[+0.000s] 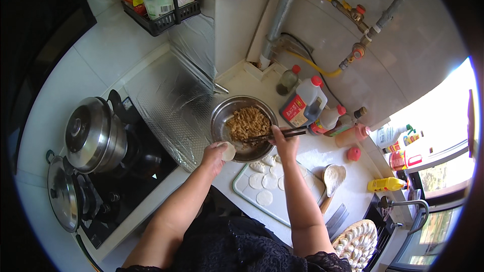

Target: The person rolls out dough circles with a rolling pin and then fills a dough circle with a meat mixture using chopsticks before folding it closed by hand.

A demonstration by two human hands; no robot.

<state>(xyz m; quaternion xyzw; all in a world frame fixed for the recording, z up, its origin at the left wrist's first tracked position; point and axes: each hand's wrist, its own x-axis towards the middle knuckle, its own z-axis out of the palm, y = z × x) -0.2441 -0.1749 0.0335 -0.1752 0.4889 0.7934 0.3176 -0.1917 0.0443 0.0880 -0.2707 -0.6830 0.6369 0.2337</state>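
Note:
A round dough wrapper (228,152) rests in my left hand (214,157), held at the near rim of a steel mixing bowl (218,113). Brown minced filling (247,121) fills part of that bowl. My right hand (285,145) grips dark chopsticks (294,132) over the bowl's right rim, and their tips reach into the filling. Below the bowl lies a pale cutting board (245,190) with several flat wrappers (264,198) and a few folded dumplings (258,167) along its far edge. My right forearm hides part of the board.
A steel pot (90,132) and a lidded pan (62,194) sit on the black cooktop (147,166) at left. Sauce bottles (304,102) line the back right. A floured scoop (333,177), a cleaver (337,220) and a tray of dumplings (355,243) lie at right.

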